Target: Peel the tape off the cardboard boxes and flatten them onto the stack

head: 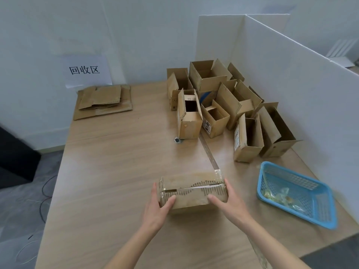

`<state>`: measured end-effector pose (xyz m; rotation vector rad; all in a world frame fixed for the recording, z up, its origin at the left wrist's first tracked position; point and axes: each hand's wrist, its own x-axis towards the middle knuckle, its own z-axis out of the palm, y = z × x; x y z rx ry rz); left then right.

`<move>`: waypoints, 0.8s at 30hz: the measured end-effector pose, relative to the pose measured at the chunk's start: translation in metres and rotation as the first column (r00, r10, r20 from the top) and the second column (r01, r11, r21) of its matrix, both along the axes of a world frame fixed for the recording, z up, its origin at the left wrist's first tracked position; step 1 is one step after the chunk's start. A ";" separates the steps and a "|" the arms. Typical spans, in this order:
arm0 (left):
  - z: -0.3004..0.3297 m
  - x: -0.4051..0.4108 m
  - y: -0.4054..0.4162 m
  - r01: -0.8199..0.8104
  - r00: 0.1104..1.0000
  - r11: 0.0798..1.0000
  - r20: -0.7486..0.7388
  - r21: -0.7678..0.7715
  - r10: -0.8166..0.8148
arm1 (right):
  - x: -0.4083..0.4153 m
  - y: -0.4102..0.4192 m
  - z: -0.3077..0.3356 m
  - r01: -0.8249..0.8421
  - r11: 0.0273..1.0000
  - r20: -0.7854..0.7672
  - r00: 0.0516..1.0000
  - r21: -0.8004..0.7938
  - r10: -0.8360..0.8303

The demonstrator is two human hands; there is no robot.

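A small closed cardboard box [191,189] lies on the wooden table [116,171] in front of me, its top seam torn and still carrying clear tape. My left hand [158,206] grips its left end, thumb on top. My right hand [228,200] grips its right end, thumb on top as well. A long strip of clear tape [208,152] runs from the box's far right corner across the table. The stack of flattened cardboard [104,101] lies at the far left, below a paper sign.
Several open cardboard boxes [223,109] crowd the far right of the table against a white partition [291,84]. A blue plastic basket [295,193] with crumpled tape sits to the right. A small metal ring [177,140] lies near the nearest open box.
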<state>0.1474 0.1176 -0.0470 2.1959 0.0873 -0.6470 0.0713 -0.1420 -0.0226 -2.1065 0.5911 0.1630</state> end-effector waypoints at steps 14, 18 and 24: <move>-0.045 0.027 -0.055 0.415 0.472 0.707 0.528 0.573 -0.706 | 0.025 -0.010 -0.065 0.085 0.995 -0.031 0.996 0.056 -0.083; -0.069 0.033 -0.070 0.548 0.439 0.600 0.410 0.583 -0.799 | 0.027 -0.014 -0.085 0.086 0.992 -0.037 0.996 0.087 -0.083; -0.085 0.029 -0.093 0.326 0.418 0.683 0.549 0.654 -0.724 | 0.017 -0.016 -0.102 0.081 0.970 0.087 0.991 0.229 -0.104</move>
